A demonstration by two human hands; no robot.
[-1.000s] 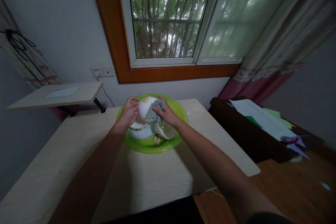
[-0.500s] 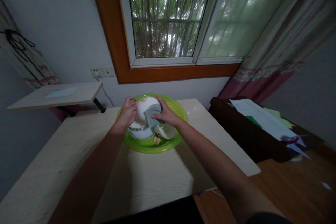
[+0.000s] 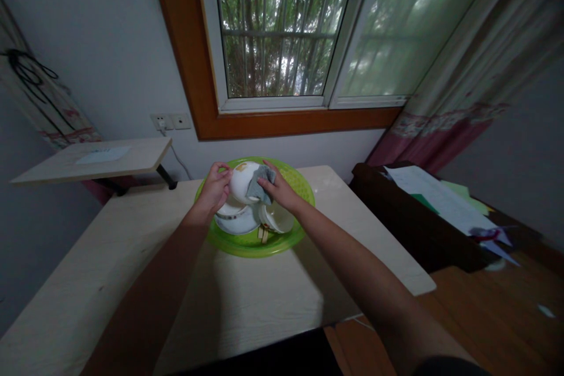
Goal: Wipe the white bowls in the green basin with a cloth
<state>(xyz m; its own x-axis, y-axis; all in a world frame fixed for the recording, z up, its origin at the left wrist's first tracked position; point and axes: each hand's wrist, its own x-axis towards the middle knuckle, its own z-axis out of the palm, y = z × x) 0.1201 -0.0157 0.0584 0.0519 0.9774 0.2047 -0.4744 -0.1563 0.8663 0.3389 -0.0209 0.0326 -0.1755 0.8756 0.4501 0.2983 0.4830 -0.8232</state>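
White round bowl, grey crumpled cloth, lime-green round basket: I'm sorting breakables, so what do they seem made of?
White round bowl: probably glazed ceramic, smooth with a gold-brown motif.
Grey crumpled cloth: likely soft matt fabric, bunched in folds; fibre unclear.
Lime-green round basket: probably moulded plastic, slightly shiny, evenly coloured along its rim.

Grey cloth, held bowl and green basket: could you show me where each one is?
Grey cloth (image 3: 254,191): head view, on its folds.
Held bowl (image 3: 240,183): head view, on its white outside.
Green basket (image 3: 255,253): head view, on its near rim.

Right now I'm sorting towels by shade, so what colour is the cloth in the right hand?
The cloth is grey, seen best in the head view.
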